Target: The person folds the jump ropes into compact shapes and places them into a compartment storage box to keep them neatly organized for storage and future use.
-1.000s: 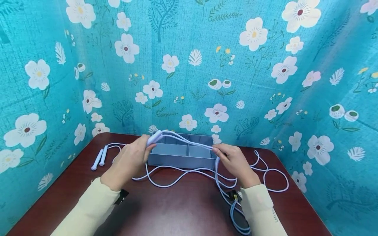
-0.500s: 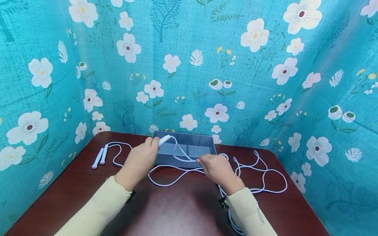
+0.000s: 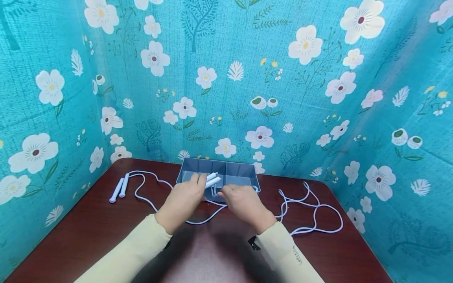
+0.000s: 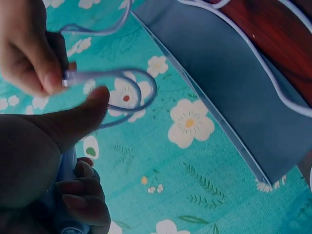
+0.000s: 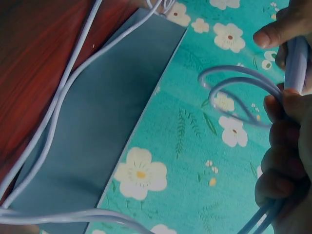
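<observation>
Two hands are working close together over a dark red table (image 3: 212, 255). The left hand (image 3: 184, 202) is gripping two white handles (image 3: 214, 180) of a jump rope, its fingers curled around them and the ends poking out past the fingertips toward the other hand. The right hand (image 3: 245, 204) is clamping the doubled cord (image 5: 243, 82) in curled fingers, a loop bowing out beside them. A grey divided box (image 3: 241, 169) is sitting just beyond both hands' fingers. Well left of the fingers, another pair of handles (image 3: 124, 186) is lying side by side; well right, a loose cord (image 3: 327, 231) is sprawling in loops.
</observation>
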Demonstrator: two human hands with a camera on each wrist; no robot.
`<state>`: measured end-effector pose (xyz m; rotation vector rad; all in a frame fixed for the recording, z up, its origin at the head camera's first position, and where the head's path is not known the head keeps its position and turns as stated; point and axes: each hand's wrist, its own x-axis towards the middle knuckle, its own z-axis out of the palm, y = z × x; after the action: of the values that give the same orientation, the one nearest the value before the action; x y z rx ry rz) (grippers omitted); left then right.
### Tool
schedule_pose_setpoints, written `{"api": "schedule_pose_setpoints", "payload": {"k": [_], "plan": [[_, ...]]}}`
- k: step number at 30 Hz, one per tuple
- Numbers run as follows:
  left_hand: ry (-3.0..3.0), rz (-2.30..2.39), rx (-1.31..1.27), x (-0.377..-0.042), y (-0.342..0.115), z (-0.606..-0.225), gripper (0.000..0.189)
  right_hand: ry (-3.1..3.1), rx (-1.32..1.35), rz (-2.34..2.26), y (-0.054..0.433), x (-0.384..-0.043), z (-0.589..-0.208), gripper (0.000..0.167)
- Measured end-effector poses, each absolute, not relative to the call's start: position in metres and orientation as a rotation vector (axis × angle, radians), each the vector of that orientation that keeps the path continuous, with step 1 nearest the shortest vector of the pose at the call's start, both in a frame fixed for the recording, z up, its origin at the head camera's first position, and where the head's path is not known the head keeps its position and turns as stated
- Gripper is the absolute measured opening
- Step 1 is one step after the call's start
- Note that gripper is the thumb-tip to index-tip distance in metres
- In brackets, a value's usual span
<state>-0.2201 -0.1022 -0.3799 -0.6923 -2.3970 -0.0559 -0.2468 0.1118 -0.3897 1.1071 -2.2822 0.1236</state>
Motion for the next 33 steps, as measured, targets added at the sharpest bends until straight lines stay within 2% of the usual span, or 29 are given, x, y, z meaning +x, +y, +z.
{"api": "schedule_pose_setpoints", "payload": {"k": [4, 9, 11, 15, 17, 19, 24, 26, 33], "plan": [[-2.428, -0.090, -0.715, -0.219, -0.100, -0.379, 0.072, -2.303, 1.119, 0.146, 0.106, -0.247, -0.392, 0.014], [-2.384, -0.143, -0.674, -0.220, -0.108, -0.376, 0.060, -2.512, 1.068, 0.288, 0.111, -0.248, -0.398, 0.013], [-2.353, -0.137, -0.680, -0.221, -0.110, -0.376, 0.052, -2.642, 1.003, 0.404, 0.114, -0.250, -0.402, 0.026], [-2.300, -0.106, -0.752, -0.220, -0.108, -0.376, 0.044, -2.822, 0.843, 0.610, 0.113, -0.257, -0.408, 0.071], [-2.287, -0.101, -0.784, -0.219, -0.105, -0.377, 0.042, -2.828, 0.810, 0.696, 0.111, -0.260, -0.410, 0.078], [-2.285, -0.125, -0.797, -0.217, -0.102, -0.378, 0.041, -2.782, 0.809, 0.801, 0.108, -0.263, -0.412, 0.073], [-2.300, -0.262, -0.729, -0.215, -0.103, -0.375, 0.037, -2.553, 0.808, 1.101, 0.105, -0.264, -0.417, 0.032], [-2.308, -0.318, -0.668, -0.216, -0.105, -0.373, 0.035, -2.433, 0.784, 1.089, 0.108, -0.264, -0.421, 0.024], [-2.377, -0.339, -0.550, -0.216, -0.113, -0.370, 0.033, -2.091, 0.826, 0.534, 0.123, -0.269, -0.432, 0.029]]}}
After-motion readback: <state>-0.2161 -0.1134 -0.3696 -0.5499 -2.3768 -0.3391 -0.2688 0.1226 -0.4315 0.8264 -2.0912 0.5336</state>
